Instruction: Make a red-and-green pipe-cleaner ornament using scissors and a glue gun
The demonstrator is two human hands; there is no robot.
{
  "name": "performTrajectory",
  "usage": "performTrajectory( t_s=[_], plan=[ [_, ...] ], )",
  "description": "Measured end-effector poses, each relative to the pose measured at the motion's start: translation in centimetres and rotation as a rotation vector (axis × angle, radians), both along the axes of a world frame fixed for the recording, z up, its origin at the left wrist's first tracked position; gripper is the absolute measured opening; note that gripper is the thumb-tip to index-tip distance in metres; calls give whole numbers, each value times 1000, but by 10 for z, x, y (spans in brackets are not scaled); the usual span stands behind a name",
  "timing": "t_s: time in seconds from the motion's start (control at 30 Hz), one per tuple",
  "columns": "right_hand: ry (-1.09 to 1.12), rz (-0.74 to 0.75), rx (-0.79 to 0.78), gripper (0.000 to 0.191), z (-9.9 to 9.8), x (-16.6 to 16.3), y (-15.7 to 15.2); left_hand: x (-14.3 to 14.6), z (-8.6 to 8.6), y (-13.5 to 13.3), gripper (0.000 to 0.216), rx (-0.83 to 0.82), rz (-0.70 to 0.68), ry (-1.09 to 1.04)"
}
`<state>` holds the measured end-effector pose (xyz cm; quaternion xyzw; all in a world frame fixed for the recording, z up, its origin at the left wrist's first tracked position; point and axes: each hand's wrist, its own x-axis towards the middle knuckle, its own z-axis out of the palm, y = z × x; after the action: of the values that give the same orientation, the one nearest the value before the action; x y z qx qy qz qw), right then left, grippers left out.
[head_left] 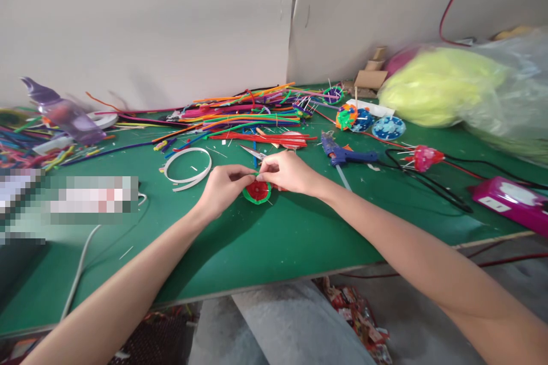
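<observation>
Just above the green table, a small round craft piece point(257, 190) with a red middle and a green fuzzy rim hangs between my hands. Thin white sticks poke out of it. My left hand point(222, 188) pinches its upper left edge. From the upper right, my right hand point(289, 173) pinches the rim close to the left fingertips. What lies between the fingertips is partly hidden. Scissors point(254, 152) lie right behind my hands, their handles covered by the right hand. Beyond them is a bundle of red pipe cleaners point(274, 138).
Many coloured pipe cleaners point(240, 114) are heaped at the back. A blue glue gun point(346, 154) lies to the right, its cable running towards a magenta box point(509, 202). Left stand a coil of white strip point(188, 168) and a purple bottle point(68, 114). Bagged yellow material point(440, 85) sits back right.
</observation>
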<state>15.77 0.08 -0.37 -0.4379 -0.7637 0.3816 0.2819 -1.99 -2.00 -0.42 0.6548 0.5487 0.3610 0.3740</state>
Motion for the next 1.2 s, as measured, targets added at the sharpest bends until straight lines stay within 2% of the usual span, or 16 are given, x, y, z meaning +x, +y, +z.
performTrajectory(
  t_s=[0.2,0.33,0.6,0.9,1.2],
  plan=[
    [-66,-35,205,15,-3,-1,0,1,1,0,20,10,9,-9],
    [-76,-60,264,13,-6,-2,-1,0,-1,1,19,44,-14,-16],
    [18,-81,244,15,-5,-3,-1,-3,-3,3,18,147,-31,161],
    [31,-75,226,15,-6,-4,-3,-3,-8,4,15,90,-32,102],
    [82,-72,160,15,-6,-3,-3,-1,-5,0,14,169,-12,133]
  ],
)
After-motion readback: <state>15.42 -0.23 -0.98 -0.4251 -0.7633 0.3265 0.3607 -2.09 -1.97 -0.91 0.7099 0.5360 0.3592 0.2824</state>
